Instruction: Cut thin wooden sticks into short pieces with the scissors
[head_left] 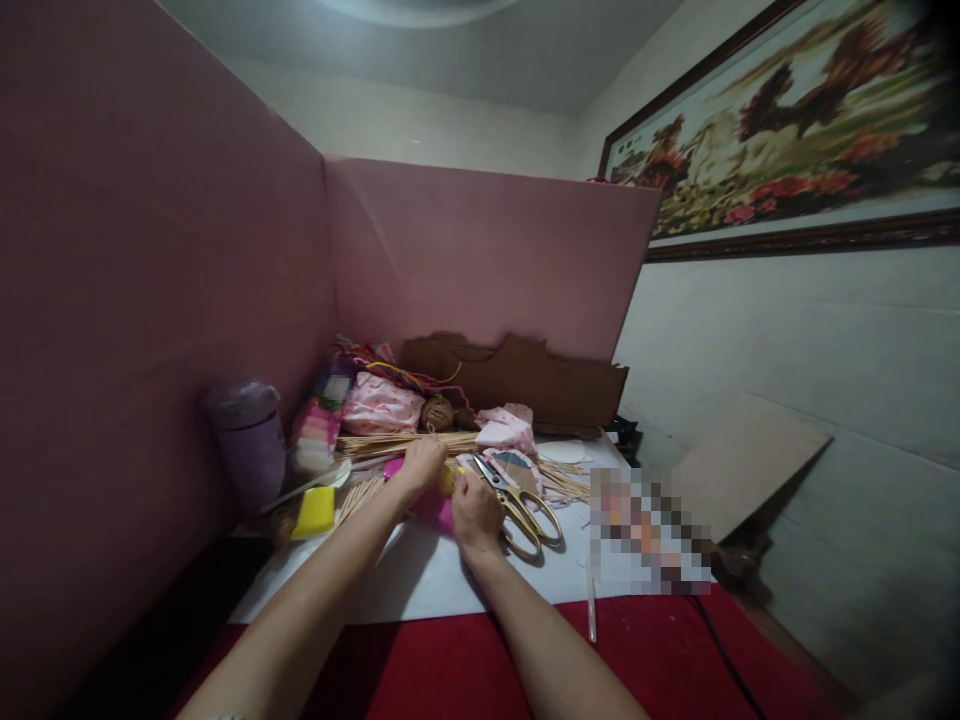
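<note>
My left hand [425, 468] is closed, knuckles up, at the middle of the white-covered table. Close beside it, my right hand [478, 512] is curled shut, with its thumb side against a small yellow piece [450, 478]. That piece shows between both hands; its kind is not clear, and what the left fingers grip is hidden. Under the hands lies a bright pink sheet or pad [435, 512], partly covered. Scissors with gold handles [536, 525] lie just right of my right hand, blades pointing away. A yellow block [313, 512] sits left of my left forearm.
Behind the hands are thin wooden sticks [390, 445], a twine ball [438, 413], pink patterned cloth [382, 403] and torn cardboard [517, 385]. A purple lidded cup [247, 450] stands left. A clear stick [592, 600] lies near the red cloth [420, 670]. Pink panels close the back and left.
</note>
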